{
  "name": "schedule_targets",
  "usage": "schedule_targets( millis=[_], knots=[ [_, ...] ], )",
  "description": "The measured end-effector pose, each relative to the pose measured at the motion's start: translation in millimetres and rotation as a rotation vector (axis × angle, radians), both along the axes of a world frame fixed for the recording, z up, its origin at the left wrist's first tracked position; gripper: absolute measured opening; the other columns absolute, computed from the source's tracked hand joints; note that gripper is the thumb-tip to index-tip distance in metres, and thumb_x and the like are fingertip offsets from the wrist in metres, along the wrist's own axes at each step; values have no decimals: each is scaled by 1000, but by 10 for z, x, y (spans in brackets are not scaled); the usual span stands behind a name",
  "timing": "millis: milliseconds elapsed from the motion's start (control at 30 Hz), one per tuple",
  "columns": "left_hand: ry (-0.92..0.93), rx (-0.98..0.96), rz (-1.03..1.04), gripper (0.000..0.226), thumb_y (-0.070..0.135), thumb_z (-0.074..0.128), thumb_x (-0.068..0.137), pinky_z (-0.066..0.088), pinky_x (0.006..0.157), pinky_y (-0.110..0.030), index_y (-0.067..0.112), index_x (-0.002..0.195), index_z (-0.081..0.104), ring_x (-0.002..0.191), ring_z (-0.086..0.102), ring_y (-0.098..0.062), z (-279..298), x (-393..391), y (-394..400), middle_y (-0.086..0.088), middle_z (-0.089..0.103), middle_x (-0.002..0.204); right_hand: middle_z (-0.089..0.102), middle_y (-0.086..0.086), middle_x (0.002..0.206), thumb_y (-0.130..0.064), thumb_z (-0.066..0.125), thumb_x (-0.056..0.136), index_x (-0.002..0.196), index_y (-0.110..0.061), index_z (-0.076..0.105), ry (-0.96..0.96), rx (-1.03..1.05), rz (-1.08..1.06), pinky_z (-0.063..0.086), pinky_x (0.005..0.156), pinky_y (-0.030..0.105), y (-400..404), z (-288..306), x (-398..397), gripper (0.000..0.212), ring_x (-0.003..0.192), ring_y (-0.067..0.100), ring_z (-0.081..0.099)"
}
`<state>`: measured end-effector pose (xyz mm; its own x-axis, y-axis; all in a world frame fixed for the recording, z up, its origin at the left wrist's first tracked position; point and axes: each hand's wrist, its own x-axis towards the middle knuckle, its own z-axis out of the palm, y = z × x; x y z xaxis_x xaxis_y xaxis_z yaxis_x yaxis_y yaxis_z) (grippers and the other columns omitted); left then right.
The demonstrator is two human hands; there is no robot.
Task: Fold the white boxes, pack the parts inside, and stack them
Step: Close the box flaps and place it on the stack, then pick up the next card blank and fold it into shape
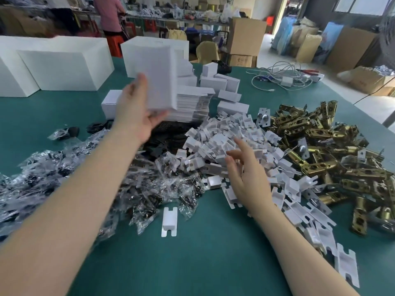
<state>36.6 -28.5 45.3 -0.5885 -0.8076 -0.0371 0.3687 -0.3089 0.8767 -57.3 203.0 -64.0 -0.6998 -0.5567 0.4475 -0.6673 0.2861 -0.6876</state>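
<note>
Head view is showing the green bench (213, 253) carrying piles: brass latches (324, 157) at three o'clock, white inserts (224, 144) at centre, bagged parts (64, 178) at nine. Left hand (136, 116) is gripping a flat white box (158, 80) at eleven o'clock, thumb in front. Right hand (245, 174) is hovering over the inserts, fingers (235, 155) loosely spread, holding nothing.

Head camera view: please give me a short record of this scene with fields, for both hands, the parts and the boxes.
left hand: left hand holds a flat white box blank raised above the table
right hand: right hand open, fingers over the white inserts
brass latches: brass latches heaped on the right
bagged parts: bagged parts heaped on the left
blank stack: blank stack behind the inserts
folded boxes: folded boxes piled further back
surface: green table
</note>
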Motion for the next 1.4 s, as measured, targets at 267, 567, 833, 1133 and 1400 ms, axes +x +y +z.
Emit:
schedule_targets(
  millis=[267,567,833,1133,1400],
  knots=[
    [-399,-45,148,15,15,51,100,59,52,-32,19,113,46,105,57,-24,89,-192,-1390,-1,53,105,62,-16,111,-42,45,99,142,-26,44,93,87,4,44,72,24,-21,23,29,46,94,2,59],
    [-452,-15,272,42,11,69,86,61,66,-27,8,125,52,115,56,-24,-348,-91,-1905,-10,54,125,63,-14,109,-34,52,99,139,-22,49,84,107,-14,47,81,31,-24,36,35,42,98,6,57],
    [-669,-368,352,69,0,68,87,45,100,-28,10,149,39,115,55,-22,-410,-105,-1958,-12,49,145,63,-13,109,-33,54,98,139,-23,49,92,117,-19,46,79,30,-26,58,40,42,93,6,57],
    [-628,-867,563,54,12,49,90,31,111,-28,13,143,43,135,39,-23,-136,-294,-1420,-7,44,146,62,-14,110,-35,55,97,140,-23,48,110,134,-25,43,81,28,-42,18,8,46,96,5,54],
    [-532,-1610,146,41,22,49,96,35,105,-34,15,136,50,133,41,-25,186,-794,-612,-10,45,144,63,-13,107,-30,59,96,137,-22,50,148,139,-19,43,76,29,-51,12,-1,42,86,7,55]
  ],
)
